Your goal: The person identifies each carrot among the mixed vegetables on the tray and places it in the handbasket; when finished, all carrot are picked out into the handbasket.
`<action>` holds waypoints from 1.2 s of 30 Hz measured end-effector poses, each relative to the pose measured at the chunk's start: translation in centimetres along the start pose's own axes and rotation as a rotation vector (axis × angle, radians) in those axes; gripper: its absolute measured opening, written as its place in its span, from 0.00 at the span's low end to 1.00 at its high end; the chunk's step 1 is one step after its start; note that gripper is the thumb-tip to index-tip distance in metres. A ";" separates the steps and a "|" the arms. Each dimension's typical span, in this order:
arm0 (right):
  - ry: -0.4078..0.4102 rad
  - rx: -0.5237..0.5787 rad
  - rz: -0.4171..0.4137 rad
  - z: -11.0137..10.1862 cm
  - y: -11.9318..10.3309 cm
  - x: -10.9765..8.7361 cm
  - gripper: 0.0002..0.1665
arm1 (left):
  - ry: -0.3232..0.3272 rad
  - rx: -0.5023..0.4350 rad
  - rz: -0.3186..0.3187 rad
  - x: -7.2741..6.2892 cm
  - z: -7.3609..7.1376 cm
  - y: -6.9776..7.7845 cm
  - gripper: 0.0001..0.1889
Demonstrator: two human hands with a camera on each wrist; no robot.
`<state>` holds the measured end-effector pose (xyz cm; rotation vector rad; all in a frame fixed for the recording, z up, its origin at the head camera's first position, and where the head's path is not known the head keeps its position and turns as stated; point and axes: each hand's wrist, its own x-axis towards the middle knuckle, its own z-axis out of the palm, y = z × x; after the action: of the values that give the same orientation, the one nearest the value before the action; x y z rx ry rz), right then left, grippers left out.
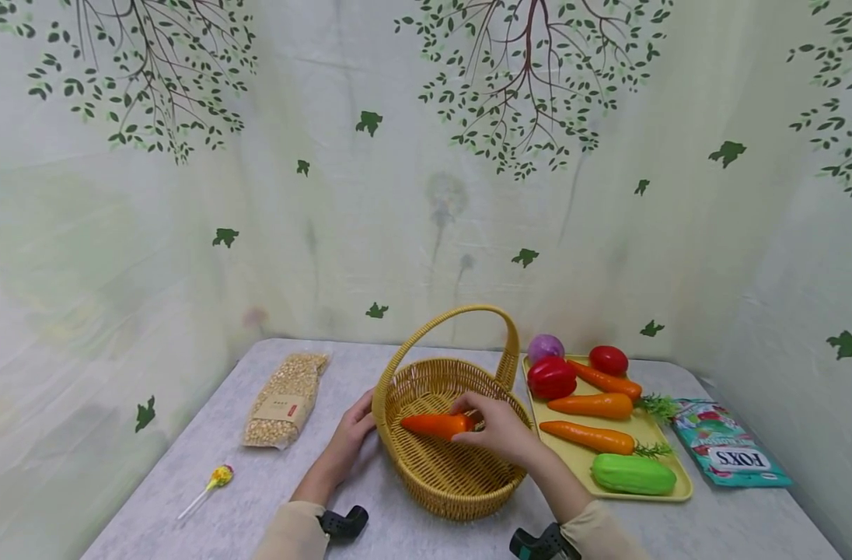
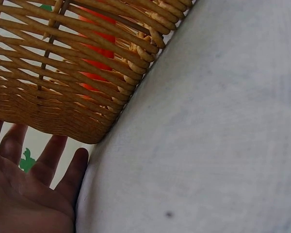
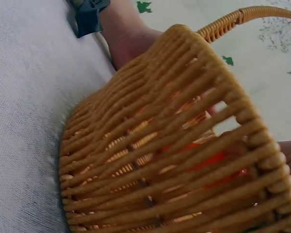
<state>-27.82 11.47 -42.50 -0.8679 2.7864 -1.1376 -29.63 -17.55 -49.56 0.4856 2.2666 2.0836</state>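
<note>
A wicker basket (image 1: 461, 498) with a tall arched handle stands mid-table. Inside it, my right hand (image 1: 499, 428) pinches an orange carrot (image 1: 429, 425) by its thick end, the tip pointing left. Through the weave, the right wrist view shows a patch of the carrot (image 3: 208, 162); most of that hand is hidden there by the basket wall. My left hand (image 1: 352, 435) is at the basket's left side, below the handle's base. In the left wrist view, that hand's fingers (image 2: 48, 158) are spread and fairly straight against the woven side.
Right of the basket, a yellow tray (image 1: 683, 491) bears several carrots (image 1: 590, 404), a red pepper (image 1: 552, 378), a red tomato-like item (image 1: 609, 360), a purple onion (image 1: 546, 348) and a green gourd (image 1: 633, 474). A FOX'S bag (image 1: 734, 443) lies beyond; a grain pack (image 1: 286, 400) and lollipop (image 1: 219, 476) lie left.
</note>
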 end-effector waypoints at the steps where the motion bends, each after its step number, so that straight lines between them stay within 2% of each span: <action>1: -0.024 -0.002 -0.015 0.1 0.0 0.0 0.19 | -0.002 -0.006 0.006 0.0 0.0 0.1 0.28; 7: -0.152 -0.015 -0.079 0.8 -0.2 0.2 0.20 | -0.016 -0.022 0.036 -0.1 0.0 0.1 0.28; 12: -0.250 0.059 -0.044 0.9 -0.1 0.3 0.22 | -0.011 -0.015 0.029 -0.2 -0.1 0.1 0.28; 18: -0.341 0.115 -0.045 1.0 0.1 0.5 0.23 | -0.003 -0.004 0.039 -0.2 -0.2 0.0 0.27; 29: -0.400 0.110 -0.030 1.3 0.2 0.6 0.24 | 0.000 -0.009 0.013 -0.2 0.0 0.1 0.28; 36: -0.406 0.100 -0.062 1.3 0.1 0.5 0.27 | 0.001 -0.009 0.018 0.0 0.1 0.0 0.27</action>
<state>-28.01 10.43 -43.45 -1.0459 2.3711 -0.9677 -29.58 -17.48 -49.55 0.5068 2.2602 2.1019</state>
